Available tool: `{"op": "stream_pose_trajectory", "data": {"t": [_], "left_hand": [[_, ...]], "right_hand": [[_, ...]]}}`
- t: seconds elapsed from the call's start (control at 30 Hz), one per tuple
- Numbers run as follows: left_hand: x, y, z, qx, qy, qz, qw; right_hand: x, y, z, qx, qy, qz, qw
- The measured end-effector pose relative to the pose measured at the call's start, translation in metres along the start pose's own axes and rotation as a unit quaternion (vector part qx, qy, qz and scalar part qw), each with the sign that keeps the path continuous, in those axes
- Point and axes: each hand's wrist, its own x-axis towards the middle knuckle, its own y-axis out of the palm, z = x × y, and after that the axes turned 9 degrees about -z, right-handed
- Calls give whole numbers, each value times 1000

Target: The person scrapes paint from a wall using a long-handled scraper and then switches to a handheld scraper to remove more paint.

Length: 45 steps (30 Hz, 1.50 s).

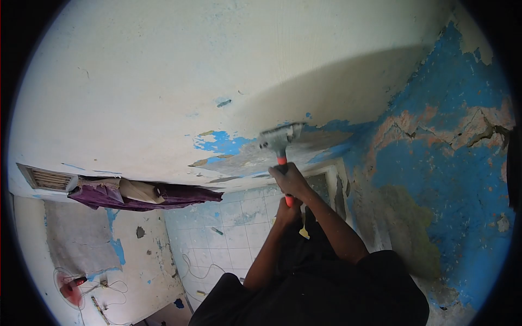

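Observation:
Both my hands grip the red-and-black handle of a wide scraper [280, 142]. My right hand [291, 180] is wrapped round the upper part of the handle, nearer the head. Lower down, my left hand [288, 211] closes around the handle near its red end. The scraper's broad grey blade lies at the pale painted wall [228, 65], along the edge of a patch where the paint is gone. Bare grey plaster [244, 160] and blue paint [220, 142] show around and below the blade.
To the right, a blue wall [457, 185] has a cracked, flaking band. A purple curtain [179, 198] hangs at left beside a vent [49, 178]. Below are white floor tiles [239, 233], a loose cable [204, 274], a red fan [70, 288] and a small yellow flat object [304, 233].

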Motion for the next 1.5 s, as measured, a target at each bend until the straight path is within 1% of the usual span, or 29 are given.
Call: {"op": "stream_pose_trajectory", "data": {"t": [0.1,0.13,0.2,0.27,0.3,0.33,0.37,0.43,0.53,0.63,0.7,0.73,0.77,0.83,0.87,0.97,1.07,1.13,1.17,1.2,1.27,1.33,1.37,1.4,1.47,1.5], "left_hand": [[1,1,-20,-35,80,8,996],[2,2,-16,-32,50,15,998],[7,5,5,-26,-8,29,999],[15,12,58,-36,-6,18,999],[9,14,64,-41,-7,14,999],[7,12,66,-50,-31,33,998],[12,10,67,-40,-37,27,998],[6,3,44,-21,-54,14,998],[-12,-16,27,-7,-47,49,998],[-6,-19,48,7,-58,47,997],[7,-17,88,-37,-36,26,998],[15,-16,88,-60,-19,15,998],[24,-17,87,-53,0,14,999],[11,-21,67,-36,18,13,999],[4,-26,44,-63,-14,41,997],[-3,-38,42,-29,-34,50,998],[-3,-37,55,-52,-52,25,997],[8,-31,90,-44,-42,-12,998],[19,-29,96,-40,-30,-28,998],[24,-29,82,-48,-25,-17,998],[5,-35,48,-62,-35,4,997],[-10,-39,41,-68,-47,26,996],[-13,-38,39,-74,-51,35,995],[-10,-37,48,-69,-52,22,996],[0,-33,72,-55,-54,-2,997],[0,-34,61,-53,-45,-1,998]], "right_hand": [[2,2,17,-18,-60,-5,998],[4,1,8,-10,-59,-1,998],[13,0,-32,4,-57,8,998],[21,4,-75,-36,-11,-28,999],[16,4,-77,-55,14,-47,997],[14,1,-78,-33,40,-15,999],[18,0,-77,-17,45,-10,999],[12,6,-52,15,61,4,998],[3,12,-44,46,63,7,997],[3,21,-50,46,61,3,997],[6,27,-73,17,72,-3,997],[12,28,-72,1,71,-7,997],[20,29,-71,-10,51,-10,999],[16,36,-68,-28,28,-19,999],[10,38,-66,-13,43,-12,999],[6,41,-44,30,68,12,997],[8,47,-58,30,68,2,997],[9,48,-73,6,77,6,997],[15,47,-73,-7,76,6,997],[12,46,-55,-8,54,12,998],[5,48,-41,5,59,9,998],[5,48,-39,14,63,6,998],[5,47,-40,14,65,6,998],[1,48,-43,16,70,8,997],[6,49,-71,28,87,13,996],[14,48,-76,33,86,15,996]]}}
